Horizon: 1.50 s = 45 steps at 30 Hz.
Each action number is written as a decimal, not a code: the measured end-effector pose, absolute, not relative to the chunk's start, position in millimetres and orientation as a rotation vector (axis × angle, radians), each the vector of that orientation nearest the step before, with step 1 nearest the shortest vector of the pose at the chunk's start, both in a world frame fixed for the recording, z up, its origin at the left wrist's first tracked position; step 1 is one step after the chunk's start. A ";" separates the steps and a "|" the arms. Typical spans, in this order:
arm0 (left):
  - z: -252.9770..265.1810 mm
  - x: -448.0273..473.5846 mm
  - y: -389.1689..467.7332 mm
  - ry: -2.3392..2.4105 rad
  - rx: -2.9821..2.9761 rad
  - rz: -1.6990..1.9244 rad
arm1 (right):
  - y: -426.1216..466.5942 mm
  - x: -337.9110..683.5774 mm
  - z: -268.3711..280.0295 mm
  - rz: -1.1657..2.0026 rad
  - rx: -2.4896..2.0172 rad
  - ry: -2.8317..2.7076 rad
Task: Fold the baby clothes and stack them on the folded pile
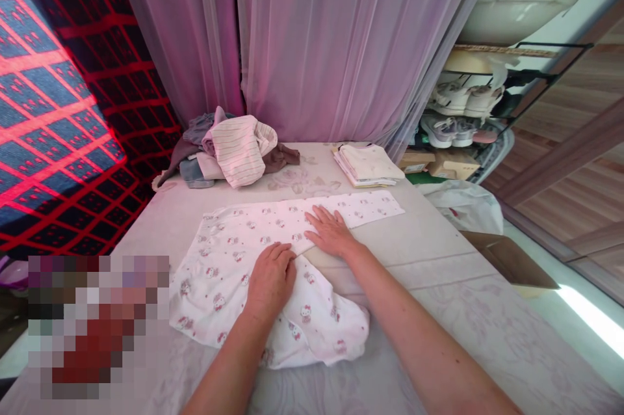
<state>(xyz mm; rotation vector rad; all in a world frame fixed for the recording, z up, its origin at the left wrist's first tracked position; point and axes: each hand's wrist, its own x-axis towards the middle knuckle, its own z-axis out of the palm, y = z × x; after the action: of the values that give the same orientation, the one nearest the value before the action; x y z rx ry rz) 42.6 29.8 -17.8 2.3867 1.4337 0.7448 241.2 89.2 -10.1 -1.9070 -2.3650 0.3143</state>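
A pair of white pants [219,272] with a small pink and red cartoon print lies on the covered table before me. One leg stretches out straight to the right, while the other is bunched up nearer to me. My left hand [273,278] rests palm down on the middle of the pants, its fingers close together and slightly bent. Further right, my right hand [329,231] lies flat with fingers spread, pressing on the upper edge region of the straight leg. Neither hand has cloth visibly pinched in it.
A loose heap of clothes [244,148] sits at the back left of the table [439,311]. A folded stack of pale clothes [368,164] lies at the back right. Purple curtains [316,44] hang behind. On the right stands a rack with shoes [451,129]; a blurred patch covers the lower left.
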 end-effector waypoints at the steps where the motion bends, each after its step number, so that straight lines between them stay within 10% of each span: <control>1: -17.8 42.6 29.8 1.437 2.375 0.742 | 91.2 247.9 -9.7 0.343 -1.956 -2.345; 30: -15.8 42.6 29.6 1.423 2.261 0.854 | 122.0 373.5 -14.2 0.165 -2.721 -1.552; 45: 42.4 -84.8 155.5 2.329 2.018 0.032 | 116.8 370.4 -21.0 -0.025 -2.574 -1.532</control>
<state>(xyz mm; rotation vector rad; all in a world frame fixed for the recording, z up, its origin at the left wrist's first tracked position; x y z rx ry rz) -84.8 155.5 42.4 2.0178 2.3288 0.0320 370.4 116.8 -21.0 -2.5742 -1.5316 -0.0246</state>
